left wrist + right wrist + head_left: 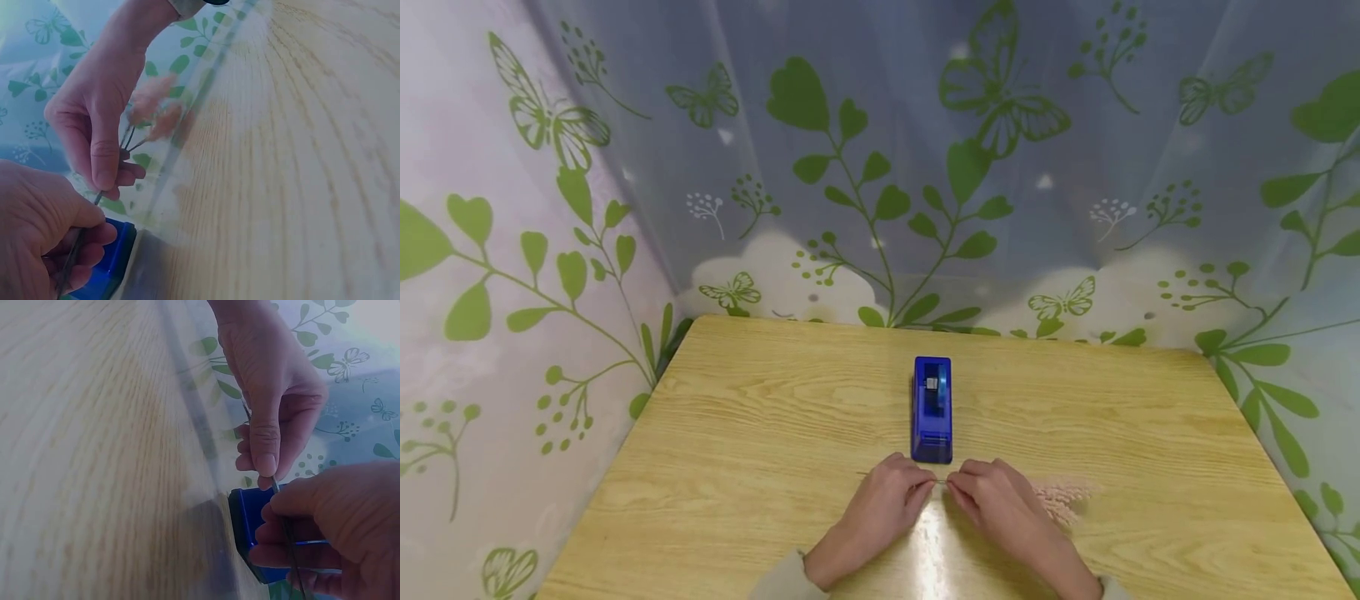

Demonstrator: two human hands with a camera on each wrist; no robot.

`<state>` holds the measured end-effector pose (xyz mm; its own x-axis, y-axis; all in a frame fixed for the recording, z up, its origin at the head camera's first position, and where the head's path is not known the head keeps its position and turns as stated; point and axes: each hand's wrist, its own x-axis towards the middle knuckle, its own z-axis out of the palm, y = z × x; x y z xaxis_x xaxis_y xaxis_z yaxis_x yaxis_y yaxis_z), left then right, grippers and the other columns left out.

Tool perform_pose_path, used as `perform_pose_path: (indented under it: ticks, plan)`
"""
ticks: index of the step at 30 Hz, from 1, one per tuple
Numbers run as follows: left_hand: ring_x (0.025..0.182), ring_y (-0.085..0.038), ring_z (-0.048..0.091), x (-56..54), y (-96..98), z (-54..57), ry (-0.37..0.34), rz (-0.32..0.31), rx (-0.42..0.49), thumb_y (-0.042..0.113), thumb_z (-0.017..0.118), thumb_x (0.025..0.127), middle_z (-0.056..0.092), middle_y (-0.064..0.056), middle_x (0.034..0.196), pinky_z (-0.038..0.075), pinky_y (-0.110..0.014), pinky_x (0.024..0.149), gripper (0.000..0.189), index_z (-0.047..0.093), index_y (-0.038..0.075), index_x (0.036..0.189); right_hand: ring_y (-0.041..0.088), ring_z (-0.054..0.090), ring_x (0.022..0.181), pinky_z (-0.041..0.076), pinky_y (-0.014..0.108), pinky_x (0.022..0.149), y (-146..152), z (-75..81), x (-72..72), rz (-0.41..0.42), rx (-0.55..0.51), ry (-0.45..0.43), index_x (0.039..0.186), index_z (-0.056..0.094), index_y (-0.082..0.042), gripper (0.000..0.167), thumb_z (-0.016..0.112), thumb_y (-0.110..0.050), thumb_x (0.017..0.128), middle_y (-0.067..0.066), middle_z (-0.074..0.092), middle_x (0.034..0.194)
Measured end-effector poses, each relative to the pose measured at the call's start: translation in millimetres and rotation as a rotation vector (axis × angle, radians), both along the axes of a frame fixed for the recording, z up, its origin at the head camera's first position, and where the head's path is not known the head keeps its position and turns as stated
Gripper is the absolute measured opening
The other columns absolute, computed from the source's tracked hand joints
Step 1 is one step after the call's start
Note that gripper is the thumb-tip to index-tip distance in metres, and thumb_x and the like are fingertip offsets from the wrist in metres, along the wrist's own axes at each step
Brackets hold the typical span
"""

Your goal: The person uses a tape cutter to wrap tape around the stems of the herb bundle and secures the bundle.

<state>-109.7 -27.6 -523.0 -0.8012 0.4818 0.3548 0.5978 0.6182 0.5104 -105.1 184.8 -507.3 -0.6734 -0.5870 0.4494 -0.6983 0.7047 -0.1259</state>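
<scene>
Left hand [891,493], right hand [997,500], both pinching pink-tufted stem [941,482], blue case [932,427] just beyond

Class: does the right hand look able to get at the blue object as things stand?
Probably yes, after letting go: the right hand pinches a stem, but the blue object stands close ahead, with nothing visible blocking the way.

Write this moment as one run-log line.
left hand: pinches stem | right hand: pinches same stem | pink sprig: beside right hand | blue object: on table, beyond both hands
</scene>
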Motion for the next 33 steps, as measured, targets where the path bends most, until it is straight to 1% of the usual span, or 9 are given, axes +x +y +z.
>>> perform_pose_path:
  ticks: [6, 12, 15, 19, 23, 24, 30, 31, 33]
  plan:
    - [0.076, -0.005, 0.057, 0.7, 1.9, -0.2, 0.034, 0.031, 0.000, 0.011, 0.076, 0.094, 0.074, 0.005, 0.086, 0.046, -0.015, 0.067, 0.006, 0.081, 0.013, 0.095, 0.001, 0.052, 0.060, 0.039, 0.021, 0.058, 0.9, 0.1, -1.2, 0.025, -0.037, 0.058, 0.080, 0.074, -0.016, 0.016, 0.085, -0.004, 0.080, -0.011, 0.063, 0.073]
    - [0.077, -0.004, 0.056, 1.1, 2.9, -0.2, -0.010, 0.032, -0.013, 0.011, 0.072, 0.097, 0.072, 0.005, 0.087, 0.045, -0.014, 0.066, 0.008, 0.080, 0.011, 0.097, 0.003, 0.058, 0.062, 0.042, 0.022, 0.058, 1.7, -2.4, -2.1, 0.037, -0.065, 0.076, 0.080, 0.076, -0.014, 0.016, 0.086, -0.003, 0.078, -0.010, 0.067, 0.075]
    - [0.078, -0.004, 0.058, 0.4, 2.6, -0.4, -0.021, 0.029, -0.011, 0.010, 0.072, 0.097, 0.073, 0.005, 0.088, 0.047, -0.015, 0.068, 0.008, 0.080, 0.010, 0.098, 0.004, 0.060, 0.063, 0.046, 0.024, 0.058, 1.4, -2.9, -1.8, 0.024, -0.066, 0.045, 0.083, 0.077, -0.013, 0.013, 0.085, -0.004, 0.081, -0.009, 0.069, 0.077]
    - [0.079, -0.006, 0.060, -1.0, 1.8, -1.2, 0.005, 0.022, 0.002, 0.009, 0.074, 0.096, 0.073, 0.004, 0.087, 0.050, -0.014, 0.071, 0.008, 0.081, 0.009, 0.098, 0.005, 0.063, 0.066, 0.054, 0.031, 0.061, 0.3, -1.0, -0.5, -0.015, -0.019, -0.047, 0.090, 0.078, -0.013, 0.004, 0.079, -0.009, 0.091, -0.007, 0.071, 0.083]
    - [0.077, -0.006, 0.059, -1.0, 0.6, -2.4, 0.046, 0.010, 0.008, 0.009, 0.076, 0.094, 0.073, 0.004, 0.084, 0.048, -0.012, 0.069, 0.007, 0.082, 0.009, 0.097, 0.005, 0.060, 0.065, 0.052, 0.027, 0.059, -0.7, 3.5, -0.2, -0.025, 0.048, -0.120, 0.092, 0.076, -0.013, 0.005, 0.074, -0.009, 0.095, -0.006, 0.069, 0.083]
    - [0.077, -0.006, 0.059, -1.0, 0.4, -2.7, 0.053, 0.007, 0.011, 0.008, 0.076, 0.094, 0.073, 0.004, 0.083, 0.047, -0.012, 0.069, 0.007, 0.082, 0.009, 0.097, 0.004, 0.058, 0.064, 0.050, 0.026, 0.057, -0.6, 4.7, -0.4, -0.023, 0.055, -0.127, 0.091, 0.076, -0.012, 0.005, 0.074, -0.008, 0.094, -0.006, 0.069, 0.082]
    - [0.075, -0.005, 0.057, -0.6, 0.5, -3.4, 0.073, 0.002, 0.019, 0.009, 0.076, 0.094, 0.071, 0.004, 0.082, 0.045, -0.010, 0.067, 0.007, 0.082, 0.009, 0.098, 0.002, 0.054, 0.058, 0.057, 0.035, 0.059, 0.6, 9.3, -3.1, 0.002, 0.045, -0.088, 0.082, 0.074, -0.014, 0.012, 0.077, -0.004, 0.087, -0.008, 0.065, 0.074]
    - [0.075, -0.004, 0.057, -0.5, 0.8, -3.1, 0.073, 0.003, 0.019, 0.009, 0.076, 0.095, 0.071, 0.004, 0.082, 0.045, -0.010, 0.066, 0.007, 0.082, 0.009, 0.098, 0.002, 0.054, 0.058, 0.056, 0.034, 0.059, 0.8, 9.4, -3.7, 0.006, 0.041, -0.082, 0.080, 0.074, -0.014, 0.013, 0.077, -0.003, 0.086, -0.009, 0.064, 0.074]
    - [0.075, -0.004, 0.056, -0.7, 1.6, -2.1, 0.072, 0.004, 0.015, 0.009, 0.076, 0.095, 0.071, 0.004, 0.082, 0.044, -0.010, 0.066, 0.007, 0.082, 0.009, 0.098, 0.001, 0.052, 0.058, 0.050, 0.027, 0.056, 1.4, 9.6, -5.1, 0.011, 0.036, -0.079, 0.079, 0.073, -0.015, 0.015, 0.077, -0.003, 0.085, -0.009, 0.064, 0.073]
